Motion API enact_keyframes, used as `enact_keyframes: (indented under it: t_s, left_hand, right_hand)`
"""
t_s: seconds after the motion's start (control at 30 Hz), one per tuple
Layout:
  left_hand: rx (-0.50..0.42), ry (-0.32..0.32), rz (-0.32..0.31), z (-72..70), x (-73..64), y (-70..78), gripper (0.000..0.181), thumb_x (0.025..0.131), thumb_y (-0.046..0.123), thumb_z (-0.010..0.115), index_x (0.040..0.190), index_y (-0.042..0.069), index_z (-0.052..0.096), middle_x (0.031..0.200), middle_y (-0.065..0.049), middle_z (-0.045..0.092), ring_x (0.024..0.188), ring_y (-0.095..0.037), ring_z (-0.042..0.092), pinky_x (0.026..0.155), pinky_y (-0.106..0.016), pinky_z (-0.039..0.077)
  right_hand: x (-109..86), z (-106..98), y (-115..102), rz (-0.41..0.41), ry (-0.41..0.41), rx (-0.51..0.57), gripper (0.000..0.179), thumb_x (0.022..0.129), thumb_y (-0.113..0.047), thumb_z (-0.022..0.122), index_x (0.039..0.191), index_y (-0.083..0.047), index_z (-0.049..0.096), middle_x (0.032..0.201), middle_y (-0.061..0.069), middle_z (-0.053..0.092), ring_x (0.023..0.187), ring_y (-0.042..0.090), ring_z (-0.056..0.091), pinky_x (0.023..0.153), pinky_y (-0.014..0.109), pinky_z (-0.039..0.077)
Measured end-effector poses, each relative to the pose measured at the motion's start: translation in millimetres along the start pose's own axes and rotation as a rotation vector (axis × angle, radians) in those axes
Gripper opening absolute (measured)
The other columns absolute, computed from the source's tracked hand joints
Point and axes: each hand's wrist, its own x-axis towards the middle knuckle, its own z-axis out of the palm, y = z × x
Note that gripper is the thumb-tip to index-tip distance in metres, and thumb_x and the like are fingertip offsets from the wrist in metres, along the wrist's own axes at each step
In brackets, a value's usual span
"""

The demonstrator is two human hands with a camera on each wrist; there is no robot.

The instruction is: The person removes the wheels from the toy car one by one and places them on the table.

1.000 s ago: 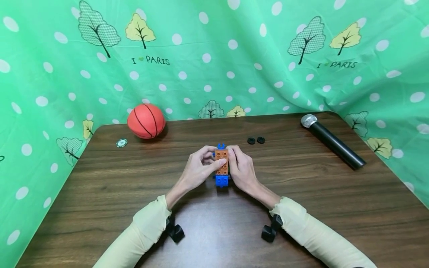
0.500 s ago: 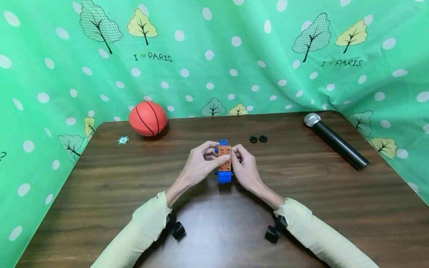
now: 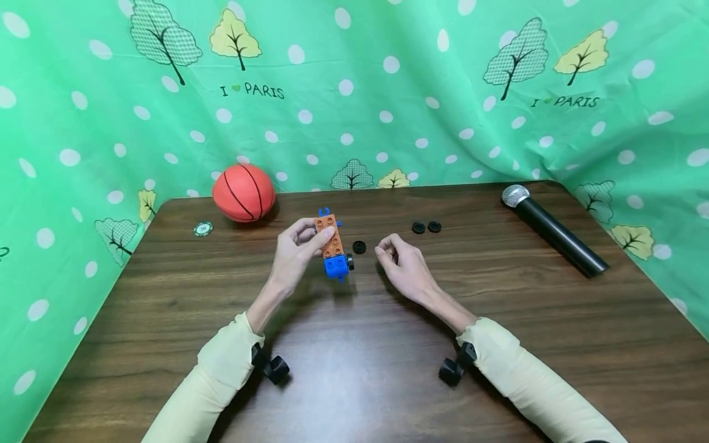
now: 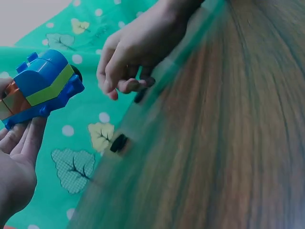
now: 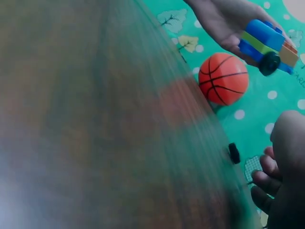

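My left hand (image 3: pixel 293 255) grips a toy block car (image 3: pixel 332 246), thumb across its orange studded block and fingers beneath. The car tilts above the table; its blue rounded block and lime layer show in the left wrist view. A black wheel (image 3: pixel 350 263) sits on the blue end's right side, and a bare blue peg (image 3: pixel 339 224) sticks out farther up. Between the hands, a loose black wheel (image 3: pixel 359 247) is on the table. Just right of it is my right hand (image 3: pixel 405 267), apart from the car, its fingers loosely curled with nothing seen in them.
Two more black wheels (image 3: pixel 426 227) lie farther back on the wooden table (image 3: pixel 354 369). A red ball (image 3: pixel 244 192) and a poker chip (image 3: pixel 203 229) are at back left, and a microphone (image 3: pixel 554 231) at right. A green curtain (image 3: pixel 354 111) hangs behind.
My left hand has carried the car leftward and tilted it. The right hand has come off the car and stays to the right. A loose wheel and the car's attached wheel now show.
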Motion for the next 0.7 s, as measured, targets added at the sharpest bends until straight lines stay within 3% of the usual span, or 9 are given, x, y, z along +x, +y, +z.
enact_keyframes:
  t_s: [0.13,0.43,0.6,0.7]
  left_hand:
    - [0.015,-0.009,-0.022,-4.8,-1.6,-2.1,0.028,0.096,0.013,0.072,0.117,-0.004,0.065,0.095,-0.005,0.075,0.079,-0.013,0.071,0.074,-0.030,0.060]
    - [0.017,-0.038,-0.024,4.4,-4.5,-7.1,0.026,0.094,0.007,0.072,0.115,-0.007,0.065,0.090,-0.005,0.074,0.076,-0.011,0.070,0.072,-0.028,0.060]
    - [0.014,-0.061,-0.027,8.2,-5.1,-8.1,0.027,0.094,0.006,0.072,0.115,-0.008,0.064,0.089,-0.005,0.074,0.075,-0.010,0.071,0.071,-0.027,0.059]
    - [0.026,-0.074,-0.030,9.5,-6.0,-8.3,0.029,0.094,0.007,0.072,0.117,-0.008,0.064,0.090,-0.006,0.073,0.076,-0.011,0.071,0.071,-0.027,0.059]
  right_hand:
    - [9.2,4.7,1.9,-0.016,-0.045,-0.093,0.012,0.103,-0.014,0.064,0.109,-0.004,0.066,0.083,0.002,0.058,0.074,0.018,0.053,0.069,0.036,0.044]
    - [28.8,20.1,4.4,-0.028,-0.136,-0.305,0.038,0.103,-0.023,0.066,0.133,0.000,0.062,0.095,0.010,0.057,0.090,0.029,0.051,0.078,0.043,0.042]
    - [33.4,23.9,6.9,-0.046,-0.150,-0.360,0.035,0.103,-0.023,0.066,0.130,0.000,0.065,0.106,0.015,0.062,0.094,0.031,0.053,0.081,0.046,0.044]
    - [33.6,22.4,7.7,-0.049,-0.125,-0.321,0.030,0.102,-0.021,0.068,0.124,0.000,0.066,0.102,0.014,0.063,0.092,0.031,0.054,0.081,0.046,0.045]
